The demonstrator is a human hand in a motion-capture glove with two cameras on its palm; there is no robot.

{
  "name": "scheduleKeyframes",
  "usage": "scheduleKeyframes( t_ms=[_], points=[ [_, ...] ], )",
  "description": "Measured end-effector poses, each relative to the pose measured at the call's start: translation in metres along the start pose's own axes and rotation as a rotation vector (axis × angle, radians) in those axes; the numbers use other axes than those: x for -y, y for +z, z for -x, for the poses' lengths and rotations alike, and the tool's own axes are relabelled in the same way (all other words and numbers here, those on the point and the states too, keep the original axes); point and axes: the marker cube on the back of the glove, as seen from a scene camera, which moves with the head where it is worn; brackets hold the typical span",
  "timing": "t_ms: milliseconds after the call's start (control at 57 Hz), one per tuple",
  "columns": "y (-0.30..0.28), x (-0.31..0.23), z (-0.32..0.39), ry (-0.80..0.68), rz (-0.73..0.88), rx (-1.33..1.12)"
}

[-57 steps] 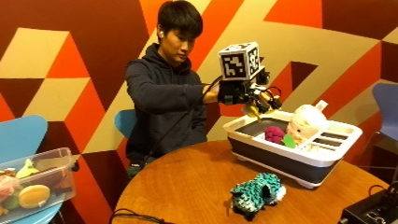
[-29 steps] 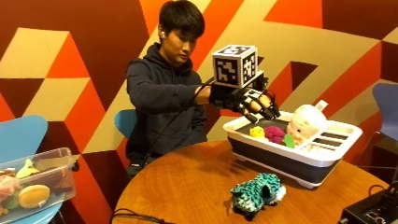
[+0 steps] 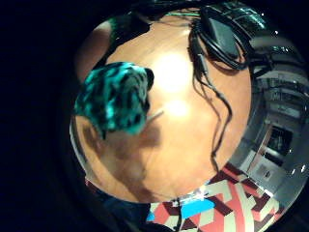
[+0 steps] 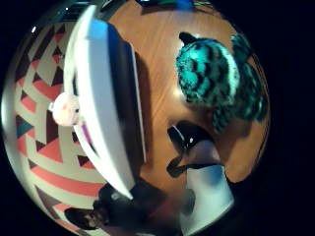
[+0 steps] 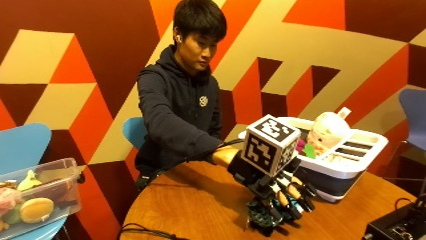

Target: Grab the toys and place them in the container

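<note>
At the far left of the outside view one clear plastic bin (image 5: 40, 200) sits on a blue chair (image 5: 23, 150) and holds several toys, too crowded to count. One person in a dark hoodie (image 5: 176, 115) sits behind the round wooden table (image 5: 193, 205) and reaches the gloved right hand (image 5: 283, 192) down over one teal and black plush toy (image 5: 263, 217) lying on the tabletop; the fingers are spread and pointing down around the plush, and whether they have hold of it cannot be told. The palm views show the same single plush (image 4: 214, 73) lying on the wood just beside the white container (image 4: 106, 98). To the right, that one container (image 5: 339, 160) holds a cream plush (image 5: 326, 132) and at least two smaller toys, pink and green. A black box (image 5: 399, 225) sits at the table's right edge
</note>
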Motion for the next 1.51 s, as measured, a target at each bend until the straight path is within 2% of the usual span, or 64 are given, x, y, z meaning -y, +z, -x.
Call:
scheduleKeyframes(
  t_ms=[123, 228, 333, 509, 702, 895, 1193, 1509],
  points=[
    [0.028, 0.011, 0.003, -0.03, -0.01, -0.035],
    [0.034, 0.01, 0.0, -0.048, -0.092, -0.062],
    [0.036, 0.001, -0.006, -0.09, -0.149, -0.043],
    [0.036, -0.027, -0.019, -0.104, -0.145, -0.057],
    [0.011, -0.066, -0.025, -0.11, -0.182, -0.04],
    [-0.039, -0.102, -0.01, -0.143, -0.273, 0.011],
    [-0.127, -0.124, 0.074, -0.276, -0.456, 0.075],
    [-0.124, -0.088, 0.151, -0.339, -0.505, 0.161]
  ],
)
